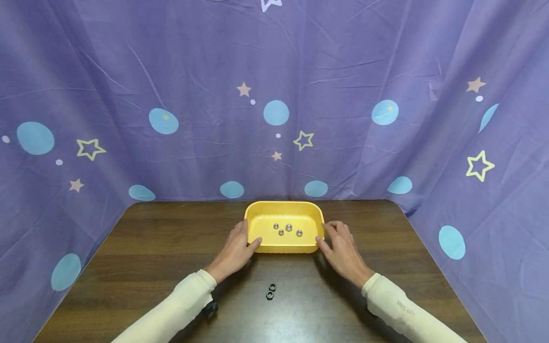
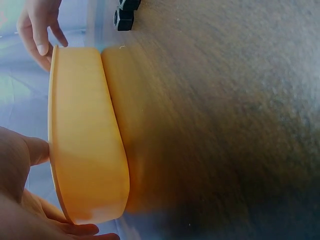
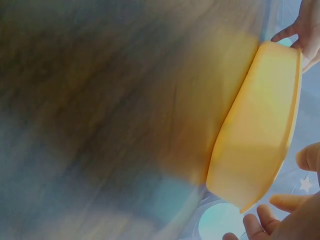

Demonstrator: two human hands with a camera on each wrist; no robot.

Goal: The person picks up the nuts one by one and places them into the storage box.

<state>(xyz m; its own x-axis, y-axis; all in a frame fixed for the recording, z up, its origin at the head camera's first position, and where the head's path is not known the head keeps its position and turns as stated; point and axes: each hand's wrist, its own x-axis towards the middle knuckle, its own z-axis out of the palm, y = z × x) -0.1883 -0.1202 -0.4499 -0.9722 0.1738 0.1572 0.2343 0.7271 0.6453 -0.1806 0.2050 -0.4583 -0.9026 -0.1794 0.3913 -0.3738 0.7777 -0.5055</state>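
A yellow plastic tray (image 1: 285, 249) sits on the wooden table near its back edge, with several small silver nuts (image 1: 289, 227) lying inside. My left hand (image 1: 236, 250) holds the tray's left end, its thumb at the near rim and its fingers along the side. At the right end is my right hand (image 1: 343, 247); its thumb and loosely bent fingers are spread around the near corner. In the right wrist view, a slight gap shows between the right thumb (image 3: 306, 157) and the rim. Two black nuts (image 1: 271, 291) lie touching on the table, nearer than the tray.
Brown wood tabletop (image 1: 171, 238) extends on both sides of the tray. A purple curtain (image 1: 206, 157) with stars and blue dots hangs behind the table and along its sides. A small black object (image 1: 210, 308) shows under the left sleeve.
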